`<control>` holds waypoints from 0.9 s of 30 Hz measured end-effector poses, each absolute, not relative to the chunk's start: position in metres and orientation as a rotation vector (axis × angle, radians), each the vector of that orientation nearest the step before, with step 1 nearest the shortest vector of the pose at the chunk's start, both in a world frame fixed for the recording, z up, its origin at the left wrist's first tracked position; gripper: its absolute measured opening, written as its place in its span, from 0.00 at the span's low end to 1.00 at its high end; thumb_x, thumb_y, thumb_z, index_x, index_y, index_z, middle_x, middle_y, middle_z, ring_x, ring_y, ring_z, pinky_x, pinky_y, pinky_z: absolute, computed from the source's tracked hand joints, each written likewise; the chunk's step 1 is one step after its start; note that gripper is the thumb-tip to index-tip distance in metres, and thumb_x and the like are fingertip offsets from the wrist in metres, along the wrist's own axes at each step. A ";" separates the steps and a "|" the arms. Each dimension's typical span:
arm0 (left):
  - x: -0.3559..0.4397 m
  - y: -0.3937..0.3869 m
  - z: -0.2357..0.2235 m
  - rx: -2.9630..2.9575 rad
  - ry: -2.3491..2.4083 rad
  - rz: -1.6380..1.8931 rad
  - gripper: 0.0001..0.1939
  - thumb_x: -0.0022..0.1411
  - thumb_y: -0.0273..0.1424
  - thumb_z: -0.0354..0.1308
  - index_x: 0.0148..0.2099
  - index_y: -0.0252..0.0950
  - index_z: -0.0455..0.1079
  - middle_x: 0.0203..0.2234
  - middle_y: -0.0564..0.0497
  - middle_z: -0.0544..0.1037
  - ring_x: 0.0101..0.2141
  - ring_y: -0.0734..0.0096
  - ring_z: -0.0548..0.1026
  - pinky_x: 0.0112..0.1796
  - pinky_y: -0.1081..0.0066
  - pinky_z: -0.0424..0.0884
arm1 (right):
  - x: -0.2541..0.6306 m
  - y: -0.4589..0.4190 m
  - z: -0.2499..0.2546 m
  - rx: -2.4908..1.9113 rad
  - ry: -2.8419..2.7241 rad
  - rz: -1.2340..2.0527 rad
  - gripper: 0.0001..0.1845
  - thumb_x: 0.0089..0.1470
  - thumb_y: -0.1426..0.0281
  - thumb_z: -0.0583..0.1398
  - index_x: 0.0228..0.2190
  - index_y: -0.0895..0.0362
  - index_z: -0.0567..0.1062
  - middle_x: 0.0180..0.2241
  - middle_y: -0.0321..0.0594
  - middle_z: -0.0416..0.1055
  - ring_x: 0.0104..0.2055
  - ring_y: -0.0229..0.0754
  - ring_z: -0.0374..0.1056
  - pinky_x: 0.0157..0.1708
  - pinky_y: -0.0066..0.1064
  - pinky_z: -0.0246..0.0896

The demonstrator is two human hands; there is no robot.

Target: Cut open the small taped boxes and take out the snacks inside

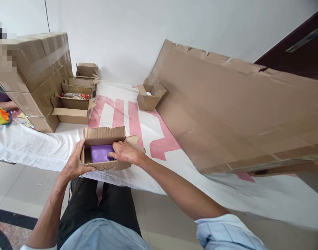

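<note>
A small open cardboard box (104,132) stands at the table's near edge with its flaps up. My left hand (75,163) grips its left end, thumb along the near side and fingers at the far corner. Inside the box lies a smooth purple package (99,153). My right hand (124,152) reaches into the right part of the box, with curled fingers against the package's right end. A small dark blue thing (111,159) shows below its thumb. What the right fingers close on is partly hidden.
Open cardboard boxes (72,116) line the left, one holding red-and-clear wrapped items (75,96). Taped cartons (41,69) are stacked beside them. A smaller open box (148,100) stands ahead. A large cardboard sheet (226,111) leans at right. A person's arm (4,105) is near a yellow toy (0,116).
</note>
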State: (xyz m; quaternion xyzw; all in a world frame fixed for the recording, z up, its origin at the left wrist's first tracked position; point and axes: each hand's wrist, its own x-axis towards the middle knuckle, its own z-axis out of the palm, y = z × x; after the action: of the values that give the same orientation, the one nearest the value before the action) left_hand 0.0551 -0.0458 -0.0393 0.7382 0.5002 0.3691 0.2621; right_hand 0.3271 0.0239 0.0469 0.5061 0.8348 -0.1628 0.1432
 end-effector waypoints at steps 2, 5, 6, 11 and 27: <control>0.056 -0.046 -0.041 1.989 1.338 1.008 0.69 0.52 0.46 0.84 0.85 0.42 0.49 0.77 0.32 0.60 0.78 0.29 0.60 0.76 0.33 0.58 | 0.323 0.028 0.046 1.486 2.342 -0.540 0.23 0.75 0.56 0.63 0.52 0.63 0.83 0.59 0.64 0.82 0.66 0.62 0.77 0.60 0.39 0.69; 0.056 -0.046 -0.042 1.971 1.328 1.024 0.70 0.51 0.44 0.85 0.85 0.42 0.49 0.77 0.32 0.60 0.78 0.28 0.59 0.76 0.33 0.59 | 0.321 0.032 0.039 1.562 2.319 -0.651 0.22 0.72 0.54 0.65 0.51 0.62 0.82 0.60 0.63 0.81 0.65 0.62 0.77 0.57 0.38 0.70; 0.056 -0.046 -0.043 1.966 1.329 1.028 0.69 0.51 0.44 0.85 0.85 0.42 0.49 0.77 0.32 0.60 0.78 0.28 0.59 0.76 0.33 0.59 | 0.321 0.033 0.036 1.594 2.329 -0.691 0.22 0.71 0.55 0.66 0.51 0.61 0.82 0.60 0.62 0.82 0.64 0.62 0.78 0.55 0.37 0.70; 0.057 -0.045 -0.043 1.973 1.326 1.030 0.69 0.51 0.42 0.85 0.85 0.43 0.50 0.77 0.32 0.60 0.78 0.28 0.60 0.75 0.32 0.60 | 0.327 0.037 0.018 1.799 2.384 -0.918 0.16 0.64 0.55 0.71 0.38 0.55 0.79 0.52 0.58 0.85 0.55 0.62 0.81 0.46 0.38 0.71; 0.056 -0.033 -0.039 2.021 1.340 0.962 0.66 0.53 0.45 0.83 0.84 0.42 0.51 0.76 0.33 0.60 0.77 0.31 0.61 0.75 0.35 0.61 | 0.323 0.040 0.009 2.005 1.756 -2.024 0.19 0.62 0.61 0.73 0.27 0.55 0.74 0.26 0.34 0.75 0.29 0.38 0.71 0.27 0.27 0.63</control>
State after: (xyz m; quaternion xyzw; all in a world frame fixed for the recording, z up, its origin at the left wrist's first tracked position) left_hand 0.0561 -0.0332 -0.0394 0.7474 0.4956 0.3558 0.2630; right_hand 0.3234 0.0404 0.0093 0.5960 0.5219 -0.6016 -0.1025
